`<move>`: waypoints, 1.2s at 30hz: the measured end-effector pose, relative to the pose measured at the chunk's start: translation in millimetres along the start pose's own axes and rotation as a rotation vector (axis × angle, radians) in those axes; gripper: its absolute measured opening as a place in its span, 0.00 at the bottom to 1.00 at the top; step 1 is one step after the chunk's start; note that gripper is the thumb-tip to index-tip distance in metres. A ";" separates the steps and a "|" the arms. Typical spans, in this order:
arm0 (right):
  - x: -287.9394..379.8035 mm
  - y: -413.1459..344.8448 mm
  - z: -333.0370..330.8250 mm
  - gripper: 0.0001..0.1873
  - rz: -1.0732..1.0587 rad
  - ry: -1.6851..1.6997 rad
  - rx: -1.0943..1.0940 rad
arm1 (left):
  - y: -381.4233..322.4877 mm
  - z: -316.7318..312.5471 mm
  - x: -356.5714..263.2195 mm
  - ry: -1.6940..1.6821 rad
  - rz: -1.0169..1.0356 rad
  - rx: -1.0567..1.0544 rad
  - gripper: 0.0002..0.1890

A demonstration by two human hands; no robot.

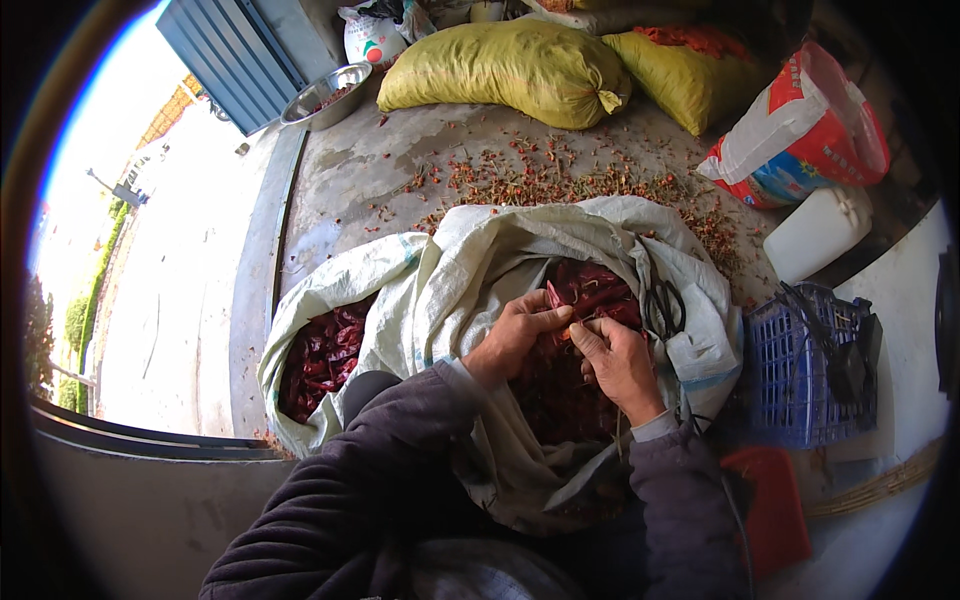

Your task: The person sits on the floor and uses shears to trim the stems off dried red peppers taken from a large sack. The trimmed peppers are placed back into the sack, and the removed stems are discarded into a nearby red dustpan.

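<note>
My left hand pinches a dried red chili pepper between thumb and fingers. Close beside it, my right hand has its thumb and forefinger pressed together at the pepper's lower end, where a small orange-red bit shows. Both hands are over the mouth of a white woven sack that holds many dark red dried chilies. Left of it, a second white woven sack stands with its mouth spread and dried chilies inside. A dark cord lies on the right rim of the larger sack.
Chili stems and caps litter the concrete floor. Behind lie full yellow sacks and a metal basin. At right are a red-and-white bag, a white plastic jug, a blue plastic crate and a red plastic object.
</note>
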State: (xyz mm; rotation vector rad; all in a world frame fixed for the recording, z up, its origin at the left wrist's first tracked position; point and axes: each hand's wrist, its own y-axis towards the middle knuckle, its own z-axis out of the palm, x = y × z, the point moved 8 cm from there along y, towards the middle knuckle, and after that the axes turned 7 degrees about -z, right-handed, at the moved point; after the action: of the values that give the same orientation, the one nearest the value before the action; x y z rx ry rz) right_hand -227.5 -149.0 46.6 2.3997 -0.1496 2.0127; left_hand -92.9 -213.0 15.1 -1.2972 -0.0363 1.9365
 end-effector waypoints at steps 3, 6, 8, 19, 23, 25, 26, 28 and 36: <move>-1.8 -0.8 -2.8 0.21 0.018 -0.047 -0.014 | 2.4 -2.8 2.1 0.042 -0.001 -0.031 0.08; -7.7 1.8 -8.3 0.23 -0.003 -0.152 -0.019 | -3.2 -3.3 -18.3 0.467 0.279 -0.196 0.16; -13.3 5.8 -13.5 0.25 -0.008 -0.257 -0.038 | -9.1 0.1 -29.8 0.778 0.425 -0.309 0.23; 25.8 -0.5 -13.7 0.15 -0.355 -0.292 -0.091 | -19.9 34.2 -27.0 0.977 0.605 0.058 0.14; 38.9 -3.9 -13.8 0.11 -0.485 -0.345 -0.222 | -14.6 28.5 -26.3 0.904 0.458 0.031 0.12; 38.7 -5.4 -16.3 0.11 -0.522 -0.319 -0.260 | -13.9 28.8 -24.0 0.918 0.415 0.034 0.12; 37.0 -5.3 -15.2 0.10 -0.522 -0.303 -0.244 | -14.6 28.6 -24.3 0.906 0.409 0.031 0.12; 32.9 -5.3 -15.8 0.10 -0.492 -0.265 -0.234 | -16.4 30.0 -25.6 0.974 0.415 0.031 0.12; 29.7 -4.3 -9.5 0.10 -0.427 -0.211 -0.125 | -29.6 48.5 -32.7 1.256 0.676 0.121 0.09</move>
State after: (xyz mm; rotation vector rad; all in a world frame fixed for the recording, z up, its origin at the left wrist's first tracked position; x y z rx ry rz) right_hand -231.4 -146.2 77.6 2.3141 0.2132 1.5221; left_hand -108.5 -194.3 76.0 -2.3922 1.2343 1.1984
